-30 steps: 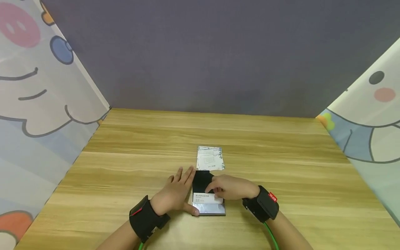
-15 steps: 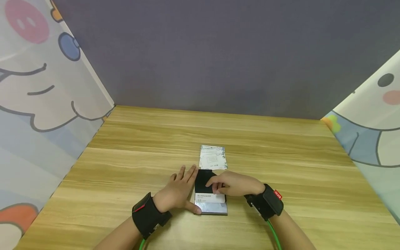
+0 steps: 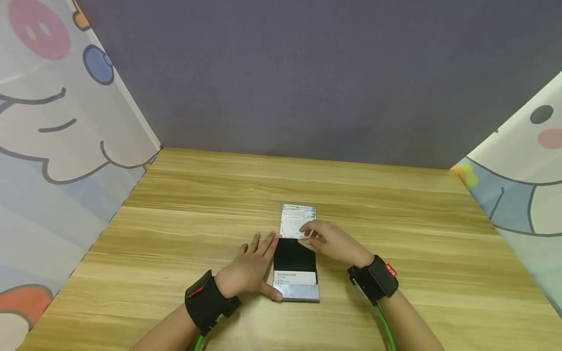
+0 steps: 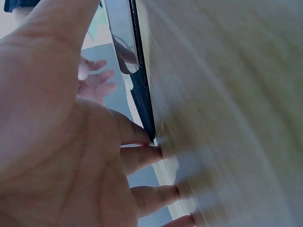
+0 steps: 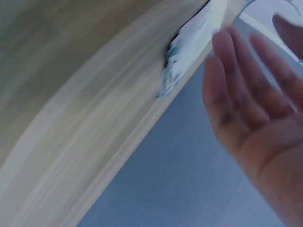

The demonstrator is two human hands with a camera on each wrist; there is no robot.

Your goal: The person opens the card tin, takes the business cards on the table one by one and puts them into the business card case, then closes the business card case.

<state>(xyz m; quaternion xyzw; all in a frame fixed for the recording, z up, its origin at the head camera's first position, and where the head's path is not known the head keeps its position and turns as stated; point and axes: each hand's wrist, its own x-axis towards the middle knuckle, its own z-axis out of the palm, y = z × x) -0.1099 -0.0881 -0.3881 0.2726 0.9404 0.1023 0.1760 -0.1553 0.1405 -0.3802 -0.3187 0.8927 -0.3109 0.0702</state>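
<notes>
A business card case (image 3: 303, 293) lies unfolded on the table, its black inner lid (image 3: 293, 253) towards the back and its silver part in front. A white business card (image 3: 295, 278) sits in the silver part. My left hand (image 3: 248, 275) rests along the case's left side, fingers straight, with the thumb at the front left corner. Beyond the lid lies a loose stack of printed cards (image 3: 291, 223). My right hand (image 3: 335, 243) hovers at the stack's near right edge, fingers loosely bent, nothing visible between them. In the right wrist view its fingers (image 5: 225, 52) are apart from the cards (image 5: 194, 45).
The wood-grain table (image 3: 197, 185) stretches around the case. A grey panel (image 3: 281, 83) stands along its back edge. Cartoon-printed sheets (image 3: 57, 204) flank both sides. Each wrist wears a black strap (image 3: 208, 302) with a green cable.
My right hand has let go of the card in the case and moved back towards the card stack. That card now sits slightly lower in the case. The left hand stays put.
</notes>
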